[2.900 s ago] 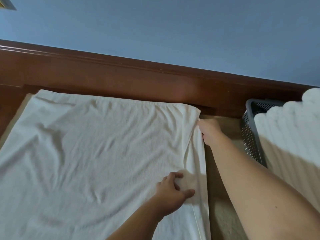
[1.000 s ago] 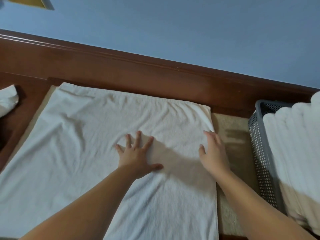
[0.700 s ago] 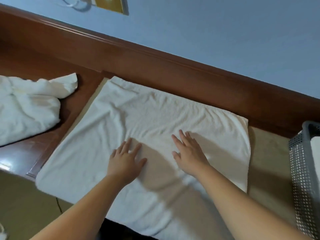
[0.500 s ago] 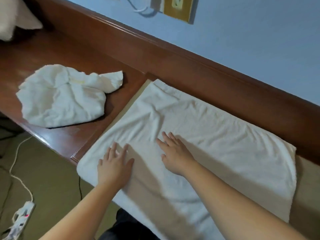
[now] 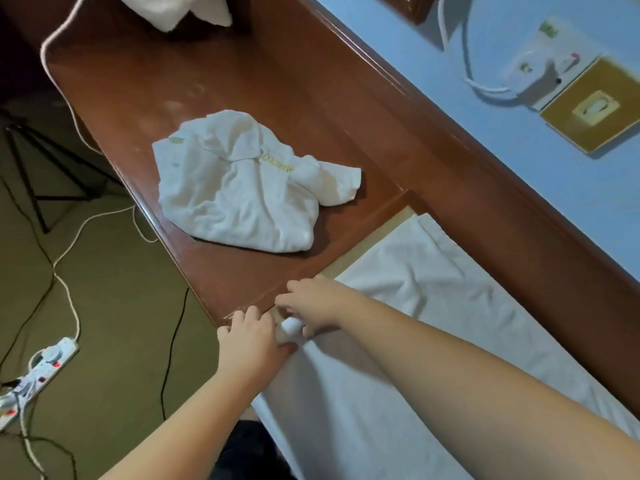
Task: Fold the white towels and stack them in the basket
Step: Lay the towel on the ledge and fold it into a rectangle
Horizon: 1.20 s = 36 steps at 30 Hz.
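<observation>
Head view: both hands met at the near left corner of the flat towel [image 5: 433, 306], the left hand [image 5: 251, 336] and right hand [image 5: 313, 306] fingers curled, pinching its bunched edge. A crumpled towel [image 5: 239, 188] lay farther left on the wooden surface [image 5: 138, 91].

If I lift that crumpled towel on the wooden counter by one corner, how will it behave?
The crumpled towel would probably hang limp and unfurl, since it lies in soft creases. It looks light, and seems unlikely to slide off the wooden counter unaided.
</observation>
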Motion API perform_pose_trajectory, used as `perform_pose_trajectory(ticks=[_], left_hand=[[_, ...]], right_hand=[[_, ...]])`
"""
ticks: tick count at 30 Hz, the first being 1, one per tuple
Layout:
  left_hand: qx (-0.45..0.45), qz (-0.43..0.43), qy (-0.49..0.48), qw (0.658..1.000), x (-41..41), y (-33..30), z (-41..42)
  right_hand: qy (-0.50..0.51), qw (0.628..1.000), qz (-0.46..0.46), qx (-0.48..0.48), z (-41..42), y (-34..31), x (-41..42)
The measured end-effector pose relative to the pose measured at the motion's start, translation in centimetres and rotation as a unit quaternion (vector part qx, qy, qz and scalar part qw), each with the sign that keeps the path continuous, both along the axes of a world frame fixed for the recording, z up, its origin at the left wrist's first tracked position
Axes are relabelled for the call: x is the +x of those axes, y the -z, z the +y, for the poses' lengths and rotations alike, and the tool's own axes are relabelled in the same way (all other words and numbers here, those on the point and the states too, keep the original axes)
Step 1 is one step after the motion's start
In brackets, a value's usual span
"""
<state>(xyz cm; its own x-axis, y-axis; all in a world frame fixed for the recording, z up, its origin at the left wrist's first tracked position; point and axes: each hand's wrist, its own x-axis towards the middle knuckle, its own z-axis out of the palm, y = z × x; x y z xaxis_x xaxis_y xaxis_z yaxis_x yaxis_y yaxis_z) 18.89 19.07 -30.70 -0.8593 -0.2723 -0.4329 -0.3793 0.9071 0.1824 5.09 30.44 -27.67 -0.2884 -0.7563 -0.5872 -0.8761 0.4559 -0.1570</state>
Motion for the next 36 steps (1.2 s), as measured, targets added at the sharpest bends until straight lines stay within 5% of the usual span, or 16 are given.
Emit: perform_pose_trajectory(ticks=[6, 13, 19, 28, 36], left_hand=[[0.128, -0.03, 0.019, 0.991, -1.4, -0.7, -0.1], [0.083, -0.026, 0.126, 0.988, -3.0, -0.8, -1.6], [0.19, 0.044, 0.076, 0.978, -2.1, -0.5, -3.8], [0.112, 0.24, 0.117, 0.957, 3.5, -2.1, -1.6], [0.072, 0.31, 0.156, 0.935, 9.8, -7.0, 10.1]], right_hand=[[-0.003, 0.989, -0.021, 0.149, 2.8, -1.5, -5.6], [0.078, 0.969, 0.015, 0.234, 9.2, -3.1, -13.5], [0.057, 0.973, 0.135, 0.177, 13.3, -4.5, -16.6], [0.049, 0.96, 0.275, 0.009, 23.5, -5.9, -13.0], [0.128, 0.923, 0.355, 0.075, 34.3, -6.9, -6.5]])
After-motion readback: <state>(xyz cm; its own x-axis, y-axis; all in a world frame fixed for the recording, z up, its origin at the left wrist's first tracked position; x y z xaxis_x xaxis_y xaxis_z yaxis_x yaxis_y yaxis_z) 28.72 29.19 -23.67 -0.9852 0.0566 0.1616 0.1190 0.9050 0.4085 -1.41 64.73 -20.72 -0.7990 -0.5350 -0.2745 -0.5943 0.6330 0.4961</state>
